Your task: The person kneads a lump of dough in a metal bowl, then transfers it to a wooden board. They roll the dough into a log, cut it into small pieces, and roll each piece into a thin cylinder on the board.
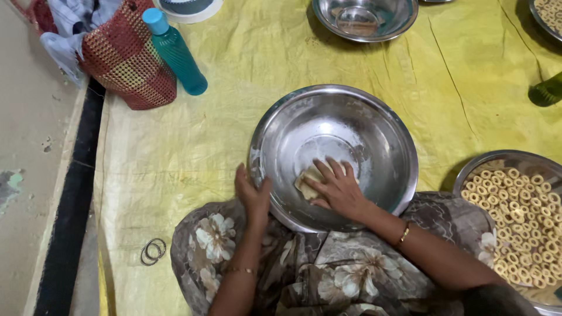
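A person sits on a yellow sheet (193,146). The right hand (336,188) presses a lump of dough (308,181) inside a steel bowl (333,155), while the left hand (253,193) grips its rim. A tray of dough rings (521,216) lies just beside the bowl, and a teal bottle (174,51) leans on a woven bag (126,58).

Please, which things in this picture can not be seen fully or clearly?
All in the head view:
- Dough piece: mostly covered by the right hand.
- Near rim of the steel bowl: hidden behind both wrists; the left hand grips it.
- Tray of dough rings: cut off by the right edge.
- Dark green object: cut off, kind unclear.
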